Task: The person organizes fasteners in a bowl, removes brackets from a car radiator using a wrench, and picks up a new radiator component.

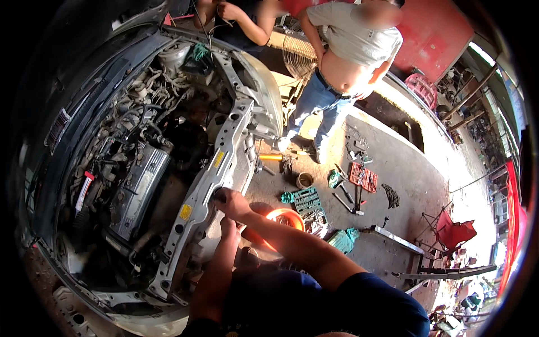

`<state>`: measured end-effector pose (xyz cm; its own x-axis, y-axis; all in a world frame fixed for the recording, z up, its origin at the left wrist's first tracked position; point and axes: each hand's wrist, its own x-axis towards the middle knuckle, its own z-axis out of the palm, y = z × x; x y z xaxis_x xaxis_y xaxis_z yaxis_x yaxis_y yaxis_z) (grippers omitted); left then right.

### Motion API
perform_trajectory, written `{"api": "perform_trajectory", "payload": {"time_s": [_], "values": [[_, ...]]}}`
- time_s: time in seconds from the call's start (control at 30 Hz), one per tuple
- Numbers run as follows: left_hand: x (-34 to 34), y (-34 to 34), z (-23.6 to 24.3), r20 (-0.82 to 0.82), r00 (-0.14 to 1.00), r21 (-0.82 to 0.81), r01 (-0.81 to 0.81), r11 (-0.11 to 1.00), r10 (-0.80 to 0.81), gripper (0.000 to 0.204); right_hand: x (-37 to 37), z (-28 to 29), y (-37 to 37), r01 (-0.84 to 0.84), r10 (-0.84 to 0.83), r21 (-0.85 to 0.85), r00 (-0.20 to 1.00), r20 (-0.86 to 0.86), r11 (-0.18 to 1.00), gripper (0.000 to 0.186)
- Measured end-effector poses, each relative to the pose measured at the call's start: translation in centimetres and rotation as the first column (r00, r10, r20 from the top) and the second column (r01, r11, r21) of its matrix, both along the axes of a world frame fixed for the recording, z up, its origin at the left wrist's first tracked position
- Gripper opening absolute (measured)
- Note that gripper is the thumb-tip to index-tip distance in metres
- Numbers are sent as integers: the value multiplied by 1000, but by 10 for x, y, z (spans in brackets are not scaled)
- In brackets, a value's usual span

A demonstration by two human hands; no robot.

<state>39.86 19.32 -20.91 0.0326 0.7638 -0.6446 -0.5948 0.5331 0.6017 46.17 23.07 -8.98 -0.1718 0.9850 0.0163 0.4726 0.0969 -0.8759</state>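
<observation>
A navy sleeve [382,303] is lying nearest; right hand [233,205] and left hand [230,227] are working at the silver front panel [202,184] before the engine [142,190], grips too hidden to tell; steadying wrists is probably helping.

engine [140,185] left of crossbar [201,185]; bucket [297,218] right of crossbar; tool case [306,200] on floor [396,154] beside bucket; chair [455,233] at far right.

Yellow labels [186,212] on metal crossbar [202,185] — small, unreadable
</observation>
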Motion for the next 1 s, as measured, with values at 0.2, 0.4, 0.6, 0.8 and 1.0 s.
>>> {"api": "perform_trajectory", "payload": {"time_s": [0.2, 0.4, 0.6, 0.8, 1.0], "values": [[-13, -13, -2, -7, 1000, -41, 18, 999, -19, 35, -7, 4, -11, 29, -28, -16, 997, 67, 999, 31], [-8, 0, 1, -1, 999, -34, 36, 999, -37, 34, -3, 16, -14, 28, -13, -106, 990, 142, 994, 40], [-7, -10, -1, 2, 999, -38, 54, 998, -54, 34, -8, 20, -28, 64, -61, -9, 975, 216, 998, 40], [-18, -34, -9, 10, 1000, -43, 10, 999, -10, 34, -10, -6, -31, -19, 9, 41, 974, 228, 999, 42], [-15, -16, 11, 17, 999, 40, -49, 998, 48, 34, -10, 13, -8, 13, -92, 206, 920, 380, 979, 35]]}}
